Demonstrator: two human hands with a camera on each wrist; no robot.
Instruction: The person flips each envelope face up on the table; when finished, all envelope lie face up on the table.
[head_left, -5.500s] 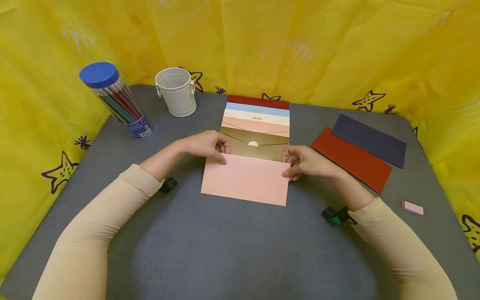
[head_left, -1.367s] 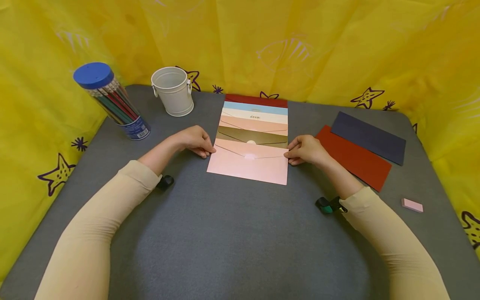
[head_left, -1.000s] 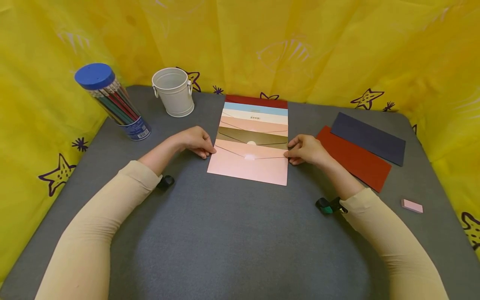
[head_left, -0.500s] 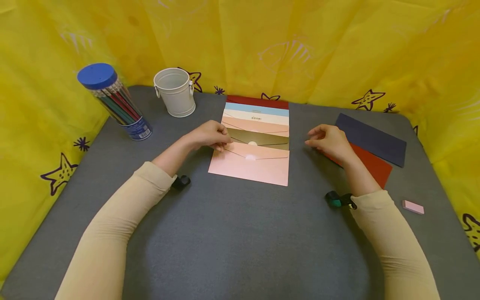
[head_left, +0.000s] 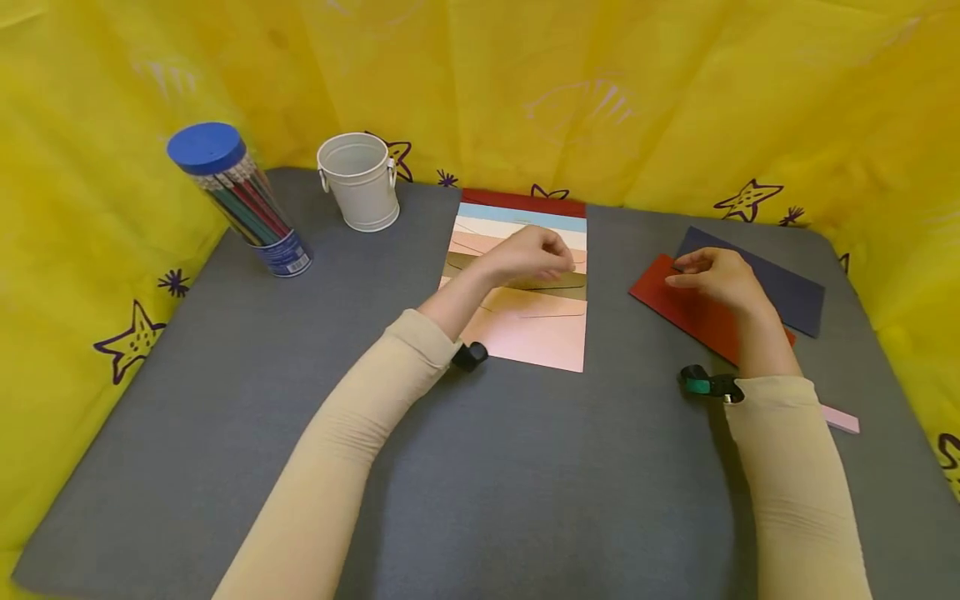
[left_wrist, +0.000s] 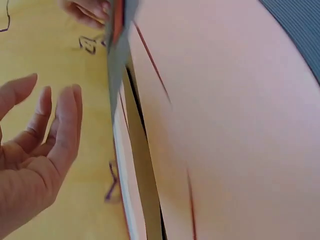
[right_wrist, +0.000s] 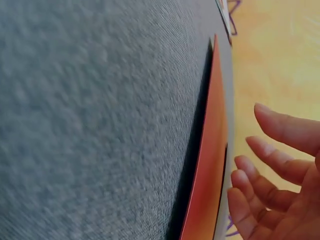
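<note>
My left hand [head_left: 531,253] hovers over a column of overlapping envelopes, its fingers loosely bent with nothing between them. Nearest me in that column is a pink envelope [head_left: 536,342]; behind it come gold, peach, white, light blue and dark red [head_left: 525,203] ones. In the left wrist view the pink envelope [left_wrist: 240,125] fills the right side, beside the relaxed fingers. On the right, my right hand [head_left: 720,279] is above a red envelope [head_left: 667,296], fingers apart and holding nothing. A navy envelope [head_left: 798,292] lies partly behind the red one. The right wrist view shows the red envelope [right_wrist: 207,150] beside spread fingers.
A clear tub of pencils [head_left: 247,204] with a blue lid stands at the back left. Next to it is a white metal bucket [head_left: 360,187]. A pink eraser [head_left: 840,419] lies by the right sleeve. Yellow cloth [head_left: 480,92] hangs behind the grey table [head_left: 187,433].
The pink envelope was laid in front of the gold one, flap side up, and let go. Both hands then moved right, the left over the column, the right above the red envelope.
</note>
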